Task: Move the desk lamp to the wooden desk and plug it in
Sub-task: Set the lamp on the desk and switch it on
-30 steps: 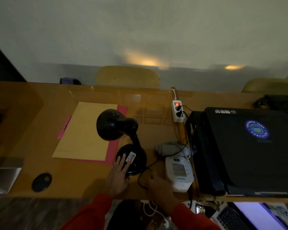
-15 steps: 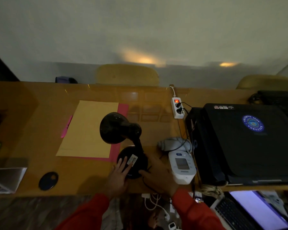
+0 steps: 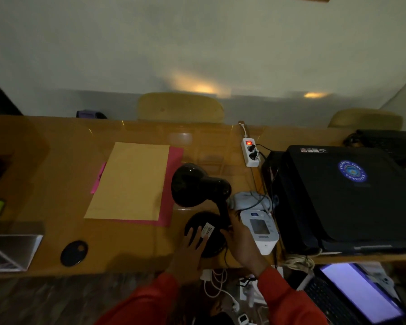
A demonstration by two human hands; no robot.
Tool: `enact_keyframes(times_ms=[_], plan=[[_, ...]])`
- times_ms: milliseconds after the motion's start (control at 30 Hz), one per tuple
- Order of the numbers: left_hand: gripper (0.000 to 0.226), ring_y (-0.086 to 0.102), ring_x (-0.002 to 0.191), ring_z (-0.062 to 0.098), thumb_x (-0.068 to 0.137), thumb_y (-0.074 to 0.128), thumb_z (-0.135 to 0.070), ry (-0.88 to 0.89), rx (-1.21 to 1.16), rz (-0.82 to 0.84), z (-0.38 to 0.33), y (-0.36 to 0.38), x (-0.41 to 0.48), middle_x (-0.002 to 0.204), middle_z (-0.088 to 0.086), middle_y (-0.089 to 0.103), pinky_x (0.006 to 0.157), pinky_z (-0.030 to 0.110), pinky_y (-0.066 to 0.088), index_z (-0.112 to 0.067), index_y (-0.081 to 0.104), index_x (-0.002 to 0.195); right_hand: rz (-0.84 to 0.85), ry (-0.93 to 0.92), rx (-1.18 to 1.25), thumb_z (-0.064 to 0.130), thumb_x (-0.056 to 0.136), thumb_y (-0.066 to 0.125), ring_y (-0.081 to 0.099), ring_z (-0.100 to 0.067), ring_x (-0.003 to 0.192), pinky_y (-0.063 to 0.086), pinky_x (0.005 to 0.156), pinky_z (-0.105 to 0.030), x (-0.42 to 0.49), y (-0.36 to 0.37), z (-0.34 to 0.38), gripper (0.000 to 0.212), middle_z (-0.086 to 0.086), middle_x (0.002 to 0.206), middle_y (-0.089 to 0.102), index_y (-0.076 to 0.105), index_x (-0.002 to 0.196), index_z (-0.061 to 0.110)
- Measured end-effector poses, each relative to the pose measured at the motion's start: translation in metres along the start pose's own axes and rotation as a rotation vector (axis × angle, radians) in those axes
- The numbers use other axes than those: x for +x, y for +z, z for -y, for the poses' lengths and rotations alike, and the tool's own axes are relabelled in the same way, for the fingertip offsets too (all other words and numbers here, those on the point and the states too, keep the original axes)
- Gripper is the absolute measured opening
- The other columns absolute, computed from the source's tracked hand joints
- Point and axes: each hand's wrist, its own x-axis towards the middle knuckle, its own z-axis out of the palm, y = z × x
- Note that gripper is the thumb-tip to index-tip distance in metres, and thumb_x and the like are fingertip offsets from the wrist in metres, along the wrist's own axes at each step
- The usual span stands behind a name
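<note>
A black desk lamp stands on the wooden desk near its front edge, its shade tilted left over a round base with a white label. My left hand lies flat with spread fingers on the base's front left. My right hand reaches along the base's right side by the lamp's neck; whether it grips anything I cannot make out. The lamp's black cord hangs down over the desk edge. A white power strip with a lit red switch lies further back, two black plugs in it.
A tan envelope on pink paper lies left of the lamp. A white blood pressure monitor sits right beside my right hand, a black laptop bag beyond it. A black oval disc lies front left. White cables hang below the desk edge.
My right hand has risen from the desk's front edge to the right side of the lamp base. My left hand stays on the base. The view has shifted slightly.
</note>
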Motion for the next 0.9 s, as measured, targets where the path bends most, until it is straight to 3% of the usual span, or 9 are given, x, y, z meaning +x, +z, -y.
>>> enact_keyframes(times_ms=[67, 200, 333, 467, 567, 667, 800, 900], plan=[[0.082, -0.014, 0.145, 0.038, 0.090, 0.046, -0.028, 0.006, 0.014, 0.000, -0.008, 0.000, 0.002, 0.159, 0.010, -0.018, 0.107, 0.043, 0.039, -0.021, -0.013, 0.147, -0.006, -0.016, -0.018, 0.003, 0.088, 0.059, 0.060, -0.012, 0.101, 0.044, 0.081, -0.005, -0.002, -0.007, -0.004, 0.035, -0.005, 0.112, 0.064, 0.053, 0.122, 0.007], [0.075, -0.010, 0.147, 0.035, 0.093, 0.045, -0.022, -0.007, 0.010, -0.013, -0.012, -0.002, 0.008, 0.160, 0.009, -0.013, 0.108, 0.041, 0.040, -0.021, -0.006, 0.149, 0.032, 0.026, -0.034, 0.006, 0.088, 0.059, 0.064, -0.025, 0.103, 0.054, 0.085, -0.032, -0.002, -0.013, -0.006, 0.032, -0.014, 0.112, 0.067, 0.053, 0.119, 0.006], [0.073, -0.003, 0.148, 0.030, 0.096, 0.044, -0.024, -0.022, -0.015, -0.059, -0.008, -0.008, 0.011, 0.161, 0.007, -0.011, 0.112, 0.038, 0.035, -0.019, -0.006, 0.149, 0.008, 0.052, 0.073, 0.013, 0.085, 0.066, 0.065, -0.020, 0.102, 0.051, 0.080, -0.015, -0.002, -0.017, 0.007, 0.040, 0.000, 0.106, 0.066, 0.050, 0.122, 0.013], [0.074, -0.003, 0.148, 0.030, 0.096, 0.043, -0.028, -0.012, -0.017, -0.063, -0.006, -0.008, 0.010, 0.161, 0.006, -0.013, 0.113, 0.037, 0.035, -0.018, -0.008, 0.148, -0.107, 0.025, 0.204, 0.026, 0.080, 0.072, 0.059, -0.011, 0.109, 0.053, 0.088, -0.029, 0.004, -0.028, 0.034, 0.068, 0.003, 0.127, 0.056, 0.033, 0.136, 0.028], [0.075, -0.004, 0.148, 0.029, 0.095, 0.044, -0.029, -0.010, -0.008, -0.060, -0.004, -0.008, 0.010, 0.161, 0.006, -0.013, 0.115, 0.039, 0.032, -0.017, -0.007, 0.148, -0.176, -0.074, 0.260, 0.034, 0.079, 0.072, 0.058, -0.010, 0.113, 0.053, 0.089, -0.028, 0.010, -0.038, 0.057, 0.076, 0.005, 0.138, 0.048, 0.025, 0.138, 0.045], [0.077, -0.006, 0.148, 0.029, 0.094, 0.045, -0.026, 0.005, -0.003, -0.043, -0.003, -0.009, 0.009, 0.160, 0.006, -0.017, 0.111, 0.038, 0.037, -0.016, -0.009, 0.148, -0.191, -0.171, 0.236, 0.033, 0.081, 0.069, 0.055, -0.006, 0.115, 0.052, 0.090, -0.021, 0.020, -0.041, 0.075, 0.070, 0.010, 0.131, 0.050, 0.027, 0.134, 0.052], [0.081, -0.008, 0.148, 0.029, 0.090, 0.047, -0.028, 0.003, 0.012, -0.015, -0.003, -0.012, 0.008, 0.159, 0.007, -0.017, 0.113, 0.041, 0.033, -0.016, -0.009, 0.148, -0.204, -0.257, 0.132, 0.018, 0.084, 0.068, 0.047, 0.013, 0.110, 0.047, 0.084, -0.007, 0.028, -0.038, 0.082, 0.056, 0.009, 0.122, 0.050, 0.042, 0.129, 0.041], [0.081, -0.008, 0.148, 0.028, 0.089, 0.047, -0.026, -0.004, -0.002, -0.015, -0.004, -0.013, 0.007, 0.160, 0.006, -0.016, 0.114, 0.042, 0.030, -0.016, -0.008, 0.148, -0.213, -0.258, 0.132, 0.019, 0.084, 0.068, 0.049, 0.010, 0.108, 0.047, 0.084, -0.007, 0.028, -0.037, 0.079, 0.051, 0.009, 0.121, 0.050, 0.047, 0.129, 0.029]])
